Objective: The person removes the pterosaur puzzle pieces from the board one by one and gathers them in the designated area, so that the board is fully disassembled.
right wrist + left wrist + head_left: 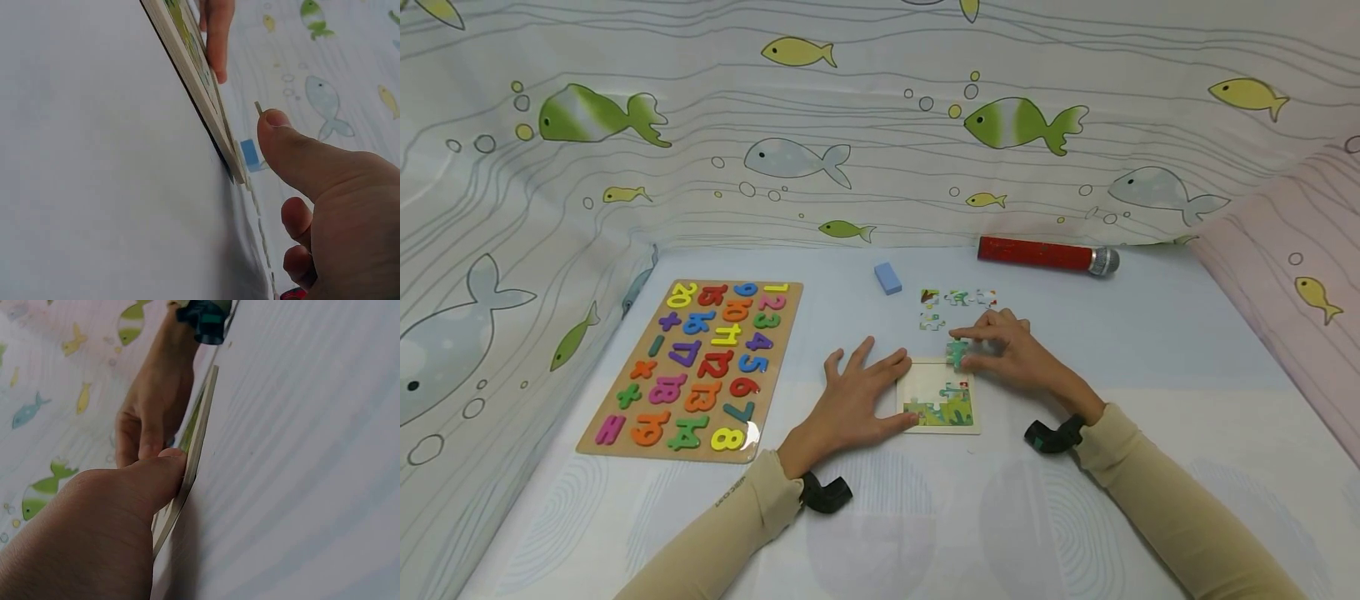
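A small wooden puzzle tray (938, 430) lies on the table, its lower part filled with joined green jigsaw pieces (940, 410). My left hand (853, 408) spreads its fingers along the tray's left side. The left thumb (165, 472) rests on the tray edge. My right hand (1018, 354) pinches a green puzzle piece (956, 353) between thumb and fingers, over the tray's upper right edge. In the right wrist view only a thin edge of that piece (259, 108) shows beyond the thumb. Beyond the tray lie several loose puzzle pieces (932, 321).
On the left lies a wooden number board (700, 375) with colourful digits and signs. A blue block (887, 278) sits behind the tray. At the back right is a red microphone (1037, 254). Fish-patterned cloth (880, 108) rises behind the table.
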Demonstrator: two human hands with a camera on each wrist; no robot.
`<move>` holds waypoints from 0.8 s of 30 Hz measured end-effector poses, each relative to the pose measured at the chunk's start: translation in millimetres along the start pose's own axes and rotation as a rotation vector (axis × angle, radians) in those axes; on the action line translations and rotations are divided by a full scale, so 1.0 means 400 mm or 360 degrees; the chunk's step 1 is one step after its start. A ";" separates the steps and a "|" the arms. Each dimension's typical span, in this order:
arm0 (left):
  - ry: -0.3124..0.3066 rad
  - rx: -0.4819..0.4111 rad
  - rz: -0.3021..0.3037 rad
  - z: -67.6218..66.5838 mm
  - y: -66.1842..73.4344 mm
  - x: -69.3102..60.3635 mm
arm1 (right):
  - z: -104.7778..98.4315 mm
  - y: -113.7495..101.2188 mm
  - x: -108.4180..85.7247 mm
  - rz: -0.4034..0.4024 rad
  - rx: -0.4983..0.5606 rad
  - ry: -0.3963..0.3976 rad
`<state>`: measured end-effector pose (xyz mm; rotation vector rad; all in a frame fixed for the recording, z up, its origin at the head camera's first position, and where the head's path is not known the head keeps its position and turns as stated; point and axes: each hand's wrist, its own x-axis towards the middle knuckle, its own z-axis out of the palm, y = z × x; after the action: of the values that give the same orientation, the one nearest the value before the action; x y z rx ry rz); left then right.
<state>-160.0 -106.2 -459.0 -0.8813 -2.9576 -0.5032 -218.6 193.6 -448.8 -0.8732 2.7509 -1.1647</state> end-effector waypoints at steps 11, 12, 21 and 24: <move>0.0021 -0.0029 0.0011 -0.007 0.004 -0.006 | -0.014 0.030 0.007 0.0055 -0.0012 0.0017; 0.0024 -0.0027 0.0012 -0.007 0.004 -0.006 | -0.014 0.032 0.008 0.0054 -0.0014 0.0019; 0.0000 -0.0014 -0.0011 -0.004 0.004 -0.004 | -0.022 0.040 0.017 0.0048 -0.0079 0.0048; -0.0005 -0.0026 -0.0012 -0.004 0.004 -0.004 | -0.026 0.043 0.024 0.0072 -0.0104 0.0043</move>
<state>-157.7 -106.1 -457.3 -0.8731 -2.9652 -0.5271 -237.4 205.1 -451.0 -0.8027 2.8295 -1.0933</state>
